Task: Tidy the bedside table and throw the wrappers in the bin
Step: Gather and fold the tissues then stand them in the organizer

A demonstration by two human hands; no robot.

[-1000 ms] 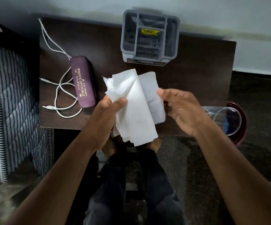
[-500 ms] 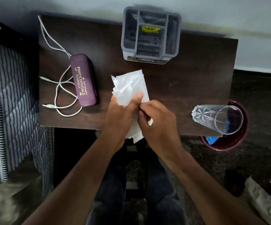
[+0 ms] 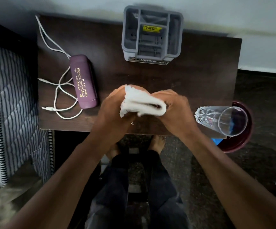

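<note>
**Folding the tissue over the table**

The table carries an organiser at the back edge, a purple case to the left with a white cable looped round it, and a glass at the right front corner. Just beyond that corner, on the floor, sits a dark red bin with something blue inside.

The step in hand looks like gathering the tissue into a compact wad above the table's front middle, clear of the surface. The left hand has its fingers curled round the left end; the right hand is curled round the right, folded end. Both grip firmly.

The tissue is white, soft and doubled over into a thick, rounded fold, its left edge ragged. Motion blur hides finer detail.

Next, I judge, one hand should take the whole wad and carry it right to the bin, passing wide of the glass, which stands close to the edge and could be knocked off.
</note>
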